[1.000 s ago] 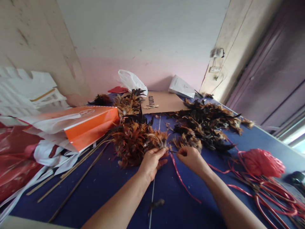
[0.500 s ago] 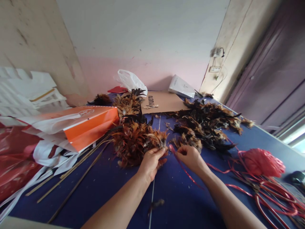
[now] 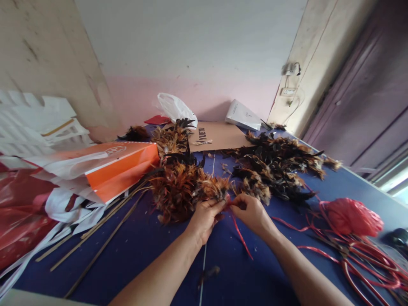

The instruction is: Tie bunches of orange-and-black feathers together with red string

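Upper end of red strip (image 3: 241,236) hidden inside right hand (image 3: 251,213) grip; red cord coil (image 3: 360,250) cut by right edge.

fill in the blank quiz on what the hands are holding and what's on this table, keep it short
1. The left hand grips a small bundle of brown ____.
2. The right hand pinches a thin ____ strip.
3. The table has a ____ top.
4. The paper bag lying to the left of the feathers is white and ____.

Missing words: feathers; red; blue; orange
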The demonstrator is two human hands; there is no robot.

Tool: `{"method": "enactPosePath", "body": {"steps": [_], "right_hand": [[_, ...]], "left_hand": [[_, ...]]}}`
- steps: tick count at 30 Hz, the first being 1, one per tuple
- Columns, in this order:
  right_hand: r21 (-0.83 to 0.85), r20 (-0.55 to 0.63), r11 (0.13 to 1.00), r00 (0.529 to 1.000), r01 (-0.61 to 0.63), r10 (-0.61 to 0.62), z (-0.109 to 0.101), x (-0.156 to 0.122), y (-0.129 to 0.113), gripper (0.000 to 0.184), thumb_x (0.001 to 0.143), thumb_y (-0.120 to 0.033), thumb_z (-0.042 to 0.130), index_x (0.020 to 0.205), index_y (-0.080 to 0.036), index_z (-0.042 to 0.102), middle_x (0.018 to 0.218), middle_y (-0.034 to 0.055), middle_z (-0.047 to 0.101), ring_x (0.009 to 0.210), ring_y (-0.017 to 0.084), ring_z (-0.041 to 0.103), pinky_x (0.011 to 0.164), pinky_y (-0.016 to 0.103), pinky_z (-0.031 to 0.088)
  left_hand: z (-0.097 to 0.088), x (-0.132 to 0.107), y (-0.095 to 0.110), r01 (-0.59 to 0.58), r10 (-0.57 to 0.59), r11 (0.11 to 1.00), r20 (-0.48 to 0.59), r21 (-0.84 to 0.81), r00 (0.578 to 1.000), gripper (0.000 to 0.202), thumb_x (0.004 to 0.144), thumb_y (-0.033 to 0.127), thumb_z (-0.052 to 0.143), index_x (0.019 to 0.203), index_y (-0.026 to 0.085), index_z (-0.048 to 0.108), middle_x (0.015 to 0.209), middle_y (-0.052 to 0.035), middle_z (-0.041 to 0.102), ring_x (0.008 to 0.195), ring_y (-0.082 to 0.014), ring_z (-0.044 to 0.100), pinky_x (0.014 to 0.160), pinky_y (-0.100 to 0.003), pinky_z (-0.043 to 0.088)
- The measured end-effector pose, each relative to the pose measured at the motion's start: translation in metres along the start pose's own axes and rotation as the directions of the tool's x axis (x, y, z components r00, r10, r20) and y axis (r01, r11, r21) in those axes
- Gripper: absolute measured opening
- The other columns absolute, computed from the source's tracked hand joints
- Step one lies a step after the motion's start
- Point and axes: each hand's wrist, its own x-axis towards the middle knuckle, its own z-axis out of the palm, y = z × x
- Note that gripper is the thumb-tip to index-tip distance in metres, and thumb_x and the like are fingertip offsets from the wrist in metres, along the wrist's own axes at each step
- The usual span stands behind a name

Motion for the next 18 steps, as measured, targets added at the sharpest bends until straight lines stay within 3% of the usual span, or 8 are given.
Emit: {"method": "enactPosePath", "body": {"steps": [13,18], "right_hand": [[0.307,0.075,0.945,0.992,-0.116,0.098,-0.0014,0.002,0.0042,0.016,0.068,-0.031,0.054,0.07,-0.015,0.059,0.052,-0.0028,0.051,0.044,0.008,0.044,0.043,0.019,0.035],[0.387,0.128,0.903,0.98,-0.188,0.15,-0.0021,0.0016,0.0061,0.02,0.068,-0.033,0.056,0.07,-0.014,0.06,0.048,-0.0037,0.048,0.041,0.006,0.041,0.04,0.018,0.032]], "left_hand": [[0.004,-0.0044,0.0003,-0.008,0.008,1.0,-0.001,-0.018,1.0,0.021,0.058,0.027,0.073,0.073,0.013,0.069,0.072,-0.0074,0.067,0.063,-0.0104,0.056,0.053,-0.018,0.037],[0.003,-0.0035,-0.0005,-0.003,0.004,0.999,0.037,-0.049,0.999,0.027,0.059,0.029,0.072,0.081,0.013,0.069,0.079,-0.0084,0.067,0.069,-0.0131,0.058,0.058,-0.021,0.041]]}}
